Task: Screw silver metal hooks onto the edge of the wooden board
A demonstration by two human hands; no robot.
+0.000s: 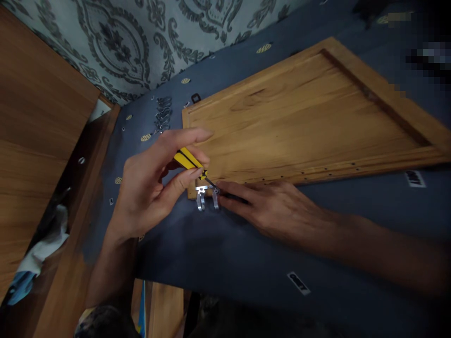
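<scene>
My left hand [151, 180] is closed around a screwdriver [186, 158] with a yellow and black handle, its index finger stretched out above. The shaft slants down to a small silver metal bracket [200, 199] with two prongs, which sits on the near left corner of a wooden panel [271, 117]. From the right, my right hand [278, 206] reaches in with its fingertips pinched at the bracket's right side, close to the screwdriver tip. Whether a screw lies under the tip is hidden. Raised edges frame the panel, and small dark holes run along its near side.
Several metal pieces [163, 115] lie in a row on the dark blue patterned cloth [260, 267], beyond my left hand. A small black square ring [196, 97] is beside the panel's far left corner. Wooden furniture [38, 103] stands at left, a patterned curtain [120, 42] at the back.
</scene>
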